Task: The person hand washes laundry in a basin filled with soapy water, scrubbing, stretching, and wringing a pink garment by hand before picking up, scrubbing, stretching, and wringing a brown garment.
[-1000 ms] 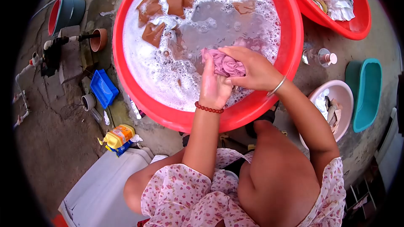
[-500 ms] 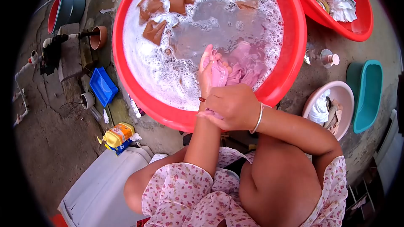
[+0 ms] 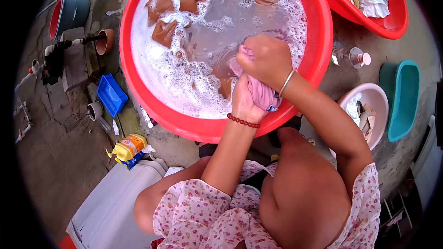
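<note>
A wet pink cloth (image 3: 262,93) is gathered between my two hands, over the near right part of a big red basin (image 3: 318,64). My left hand (image 3: 246,99), with a red bead bracelet at its wrist, is closed round the lower part of the cloth. Just above it, my right hand (image 3: 266,59) makes a fist on another part of the same cloth; a silver bangle sits on that wrist. Foamy grey water (image 3: 221,32) fills the basin. Brown cloth (image 3: 164,33) pokes through the suds at the far left.
Another red basin (image 3: 392,25) with white cloths stands at the upper right. On the right are a clear pump bottle (image 3: 350,57), a pale pink basin (image 3: 379,97) and a teal tub (image 3: 404,110). A yellow detergent bottle (image 3: 129,146) and blue tray (image 3: 112,96) lie left.
My right hand has moved up and forward from my left wrist to grip the pink cloth. The cloth has come up out of the water, bunched between both hands.
</note>
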The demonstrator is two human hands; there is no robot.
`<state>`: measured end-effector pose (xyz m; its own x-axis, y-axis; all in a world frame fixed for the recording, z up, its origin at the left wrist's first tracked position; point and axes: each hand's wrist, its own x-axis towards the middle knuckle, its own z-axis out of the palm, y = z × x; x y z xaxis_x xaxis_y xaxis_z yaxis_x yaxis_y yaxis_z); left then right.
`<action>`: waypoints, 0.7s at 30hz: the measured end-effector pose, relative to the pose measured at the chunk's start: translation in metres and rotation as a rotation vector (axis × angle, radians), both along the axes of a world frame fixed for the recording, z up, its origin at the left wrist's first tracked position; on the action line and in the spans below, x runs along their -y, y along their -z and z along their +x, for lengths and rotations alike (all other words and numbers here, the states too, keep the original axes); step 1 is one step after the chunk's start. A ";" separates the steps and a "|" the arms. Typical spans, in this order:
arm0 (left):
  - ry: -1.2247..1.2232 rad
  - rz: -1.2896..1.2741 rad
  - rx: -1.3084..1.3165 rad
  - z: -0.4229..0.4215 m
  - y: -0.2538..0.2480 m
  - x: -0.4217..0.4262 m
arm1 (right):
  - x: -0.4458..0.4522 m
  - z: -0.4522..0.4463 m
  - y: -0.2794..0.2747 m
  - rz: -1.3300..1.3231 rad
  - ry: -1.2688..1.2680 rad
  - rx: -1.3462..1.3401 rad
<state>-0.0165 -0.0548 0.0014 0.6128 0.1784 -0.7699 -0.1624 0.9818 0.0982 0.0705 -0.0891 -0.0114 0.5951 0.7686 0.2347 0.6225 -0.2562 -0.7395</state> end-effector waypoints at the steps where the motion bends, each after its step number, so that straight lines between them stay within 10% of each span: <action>1: 0.042 -0.022 -0.060 0.003 0.007 0.000 | -0.004 0.017 0.006 -0.088 0.117 0.047; 4: 0.037 -0.043 -0.091 -0.004 0.021 -0.015 | -0.001 -0.009 -0.012 0.036 0.094 0.004; 7: 0.046 0.067 0.827 -0.037 0.097 -0.033 | 0.018 -0.057 -0.038 0.136 -0.140 -0.113; 9: 0.035 -0.070 0.842 -0.036 0.078 -0.033 | 0.013 -0.049 -0.024 0.125 -0.163 -0.065; 11: 0.126 0.277 0.254 -0.030 0.059 -0.003 | -0.007 -0.011 0.001 0.008 0.093 -0.019; 13: 0.039 -0.135 -0.045 0.007 0.002 -0.005 | -0.007 0.004 0.004 -0.034 0.099 0.033; 15: 0.033 -0.139 -0.047 -0.002 0.012 -0.012 | -0.005 -0.004 -0.002 -0.095 0.110 0.074; 19: 0.014 -0.117 1.048 -0.040 0.113 -0.024 | 0.010 -0.050 -0.029 0.124 -0.061 -0.063; 21: 0.023 -0.118 0.438 -0.029 0.053 -0.019 | 0.008 -0.048 -0.021 0.150 -0.148 -0.066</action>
